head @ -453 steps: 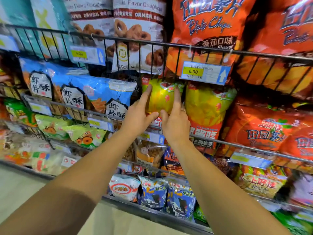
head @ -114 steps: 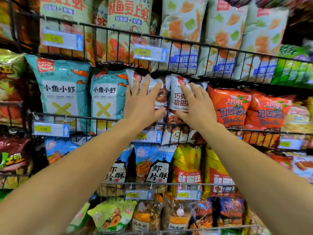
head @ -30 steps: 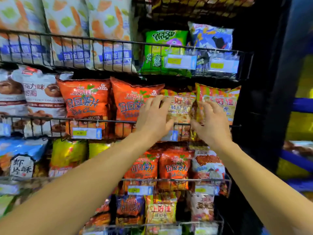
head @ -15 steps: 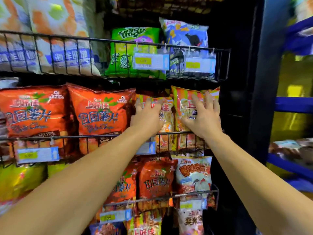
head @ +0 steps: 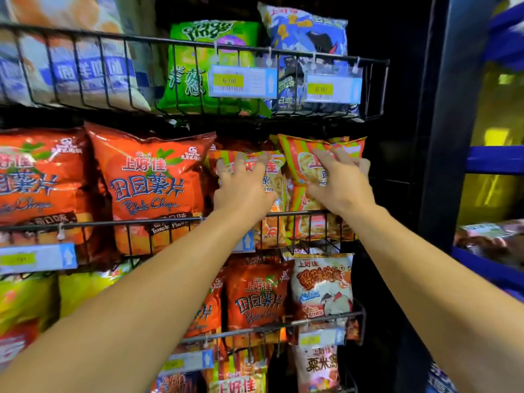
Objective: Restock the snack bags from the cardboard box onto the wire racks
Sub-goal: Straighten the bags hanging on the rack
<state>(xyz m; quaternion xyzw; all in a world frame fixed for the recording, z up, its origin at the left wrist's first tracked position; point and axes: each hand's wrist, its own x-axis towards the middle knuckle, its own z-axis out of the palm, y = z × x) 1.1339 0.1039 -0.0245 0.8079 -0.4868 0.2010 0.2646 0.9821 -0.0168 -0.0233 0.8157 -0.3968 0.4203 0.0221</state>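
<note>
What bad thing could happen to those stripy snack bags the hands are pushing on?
The right striped bag leans out above the wire rack, so it might tip over the front rail. Both the left hand and the right hand press flat on the bags, so the snacks inside may get crushed.

A dark upright post (head: 442, 137) stands as the landmark on the right of the view. Just right of it run blue shelf beams (head: 494, 158), with a yellow backing (head: 493, 109) behind them. Left of the post, the recess (head: 397, 171) lies in deep shadow.
</note>
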